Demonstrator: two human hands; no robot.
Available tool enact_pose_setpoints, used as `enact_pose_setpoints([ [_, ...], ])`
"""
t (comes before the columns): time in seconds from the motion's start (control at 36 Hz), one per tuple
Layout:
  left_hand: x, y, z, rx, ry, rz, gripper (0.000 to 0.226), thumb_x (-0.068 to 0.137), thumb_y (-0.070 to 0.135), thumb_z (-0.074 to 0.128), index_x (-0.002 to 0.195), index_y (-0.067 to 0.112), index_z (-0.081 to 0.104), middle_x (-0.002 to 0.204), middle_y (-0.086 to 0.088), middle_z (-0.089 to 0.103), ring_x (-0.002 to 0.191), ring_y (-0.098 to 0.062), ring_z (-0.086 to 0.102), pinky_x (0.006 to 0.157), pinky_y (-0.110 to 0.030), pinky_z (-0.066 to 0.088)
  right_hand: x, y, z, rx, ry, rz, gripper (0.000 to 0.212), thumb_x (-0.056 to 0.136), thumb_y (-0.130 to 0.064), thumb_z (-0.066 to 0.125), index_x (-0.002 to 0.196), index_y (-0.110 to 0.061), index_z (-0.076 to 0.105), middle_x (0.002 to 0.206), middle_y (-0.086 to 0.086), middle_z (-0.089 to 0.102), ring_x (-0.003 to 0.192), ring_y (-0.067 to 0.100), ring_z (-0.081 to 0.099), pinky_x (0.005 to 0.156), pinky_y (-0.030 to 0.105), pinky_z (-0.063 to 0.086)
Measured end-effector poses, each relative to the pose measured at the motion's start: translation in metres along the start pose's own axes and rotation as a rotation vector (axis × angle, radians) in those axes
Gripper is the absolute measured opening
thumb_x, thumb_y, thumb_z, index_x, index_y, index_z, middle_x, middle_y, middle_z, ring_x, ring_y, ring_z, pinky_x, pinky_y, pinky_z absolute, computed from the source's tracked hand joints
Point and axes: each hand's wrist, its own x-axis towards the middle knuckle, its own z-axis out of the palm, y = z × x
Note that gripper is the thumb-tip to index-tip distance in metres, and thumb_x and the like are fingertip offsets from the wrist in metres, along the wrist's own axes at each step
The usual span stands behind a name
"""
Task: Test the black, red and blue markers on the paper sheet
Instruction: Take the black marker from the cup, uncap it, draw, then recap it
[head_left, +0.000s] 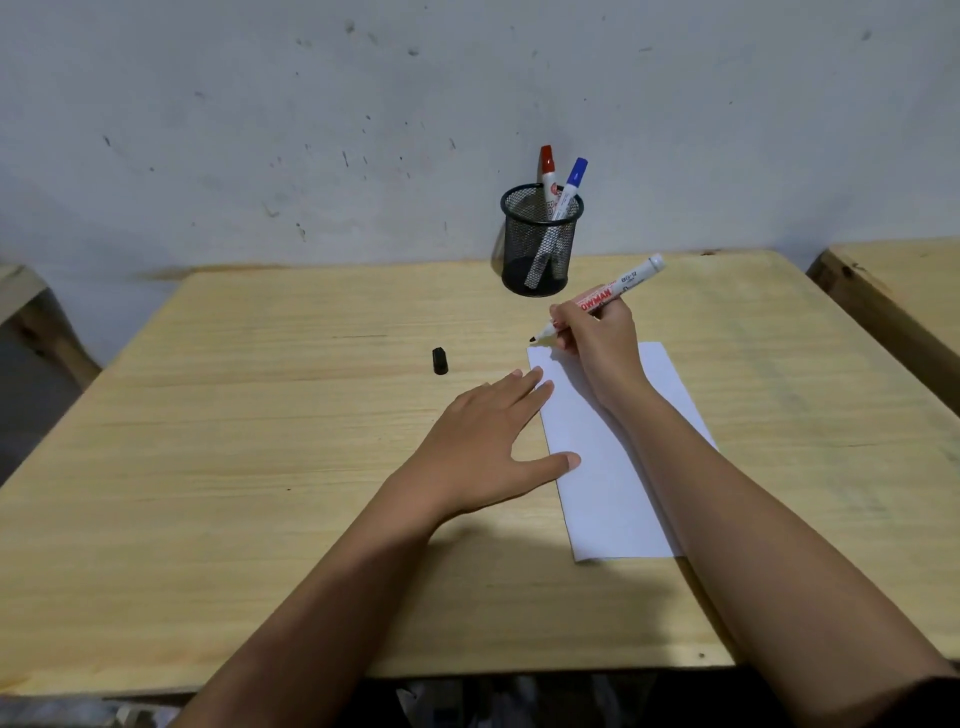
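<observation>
A white paper sheet (613, 467) lies on the wooden table, right of centre. My right hand (597, 338) grips the uncapped black marker (618, 288), its black tip hovering just beyond the sheet's far left corner. My left hand (488, 447) rests flat with fingers spread, fingertips and thumb on the sheet's left edge. The marker's black cap (439, 360) lies on the table left of the paper. The red marker (547, 171) and blue marker (571, 187) stand capped in a black mesh cup (540, 244) at the table's back edge.
The wooden table (260, 441) stands against a scuffed grey wall. Another wooden table (904, 280) sits to the right, and part of a third shows at the far left (21, 291).
</observation>
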Motion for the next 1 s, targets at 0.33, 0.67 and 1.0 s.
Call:
enact_pose_setpoints([
  [0.33, 0.0003, 0.0012, -0.0004, 0.016, -0.021, -0.016, 0.076, 0.088, 0.061, 0.042, 0.150, 0.030, 0.014, 0.160, 0.015, 0.004, 0.147, -0.003, 0.000, 0.119, -0.029, 0.004, -0.0031, -0.0020, 0.0033, -0.053, -0.027, -0.030, 0.005, 0.083, -0.004, 0.056, 0.082, -0.004, 0.051, 0.063, 0.005, 0.056, 0.041, -0.002, 0.051, 0.045, 0.008, 0.041],
  [0.67, -0.0001, 0.0021, -0.0010, 0.023, -0.015, -0.016, 0.075, 0.088, 0.060, 0.043, 0.150, 0.030, 0.014, 0.160, 0.015, 0.004, 0.147, -0.003, 0.000, 0.117, -0.027, 0.002, -0.0036, -0.0021, 0.0045, -0.106, -0.038, -0.039, 0.006, 0.082, -0.004, 0.055, 0.081, -0.005, 0.049, 0.068, 0.007, 0.051, 0.056, 0.009, 0.049, 0.045, 0.007, 0.040],
  [1.0, 0.0001, 0.0005, 0.0002, 0.006, -0.002, -0.006, 0.075, 0.088, 0.061, 0.043, 0.150, 0.031, 0.015, 0.160, 0.016, 0.005, 0.147, -0.002, -0.001, 0.117, -0.028, 0.003, -0.0050, -0.0041, 0.0005, 0.101, -0.008, 0.015, 0.008, 0.086, -0.004, 0.056, 0.087, -0.005, 0.048, 0.062, 0.004, 0.049, 0.040, -0.002, 0.047, 0.044, 0.010, 0.041],
])
